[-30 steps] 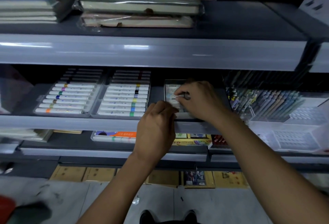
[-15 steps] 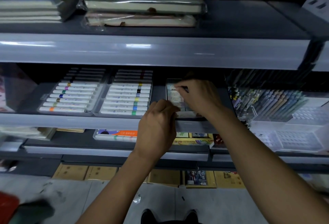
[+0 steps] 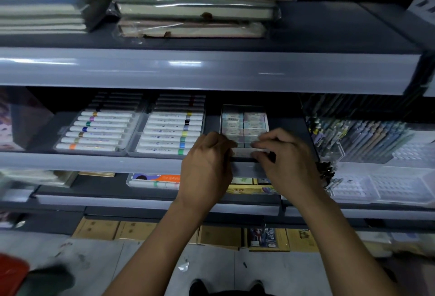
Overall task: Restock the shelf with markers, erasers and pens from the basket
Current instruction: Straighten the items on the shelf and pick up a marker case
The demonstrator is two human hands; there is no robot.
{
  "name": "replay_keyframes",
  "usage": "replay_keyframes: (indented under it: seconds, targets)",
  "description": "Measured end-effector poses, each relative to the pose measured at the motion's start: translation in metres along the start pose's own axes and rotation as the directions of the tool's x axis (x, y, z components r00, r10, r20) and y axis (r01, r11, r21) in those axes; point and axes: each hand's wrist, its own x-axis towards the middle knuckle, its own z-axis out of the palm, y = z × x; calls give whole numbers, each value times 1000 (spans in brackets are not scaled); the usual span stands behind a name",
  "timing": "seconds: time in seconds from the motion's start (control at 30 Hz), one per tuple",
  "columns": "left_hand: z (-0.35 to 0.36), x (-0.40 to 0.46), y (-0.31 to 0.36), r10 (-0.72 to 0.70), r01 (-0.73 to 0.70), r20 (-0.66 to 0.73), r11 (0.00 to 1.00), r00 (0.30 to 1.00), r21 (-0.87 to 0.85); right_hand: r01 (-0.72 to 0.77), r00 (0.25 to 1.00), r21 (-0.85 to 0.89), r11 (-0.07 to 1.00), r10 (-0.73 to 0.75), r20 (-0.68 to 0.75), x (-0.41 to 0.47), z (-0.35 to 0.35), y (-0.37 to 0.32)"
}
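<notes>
A small clear tray of wrapped erasers (image 3: 243,123) sits on the middle shelf (image 3: 94,162), between the marker trays and the pens. My left hand (image 3: 207,166) and my right hand (image 3: 284,161) are at its front edge, fingers curled and pinching a pale eraser (image 3: 242,153) between them just in front of the rows. Two clear trays of white markers with coloured bands (image 3: 98,131) (image 3: 171,134) lie to the left. Pens in clear packs (image 3: 360,140) stand on the right. The red basket (image 3: 11,274) shows at the bottom left corner.
Wrapped notebooks (image 3: 200,6) are stacked on the top shelf. A lower shelf holds a marker pack (image 3: 154,180) and colourful boxes (image 3: 249,188). White plastic bins (image 3: 386,187) stand at the right. Cardboard boxes (image 3: 134,229) line the floor below.
My right hand has drawn back from deep in the eraser tray to its front edge, uncovering the rows. My left hand has shifted slightly to meet it there.
</notes>
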Motion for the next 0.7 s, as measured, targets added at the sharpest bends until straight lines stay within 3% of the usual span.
replay_keyframes:
  seconds: [0.23, 0.7]
  targets:
    - [-4, 5, -18, -11, 12, -14, 1000, 1000, 21, -14, 997, 52, 999, 17, -70, 9, 24, -11]
    - [2, -2, -26, 18, -17, -60, 1000, 998, 24, -20, 999, 16, 1000, 21, -45, -1, 25, -17]
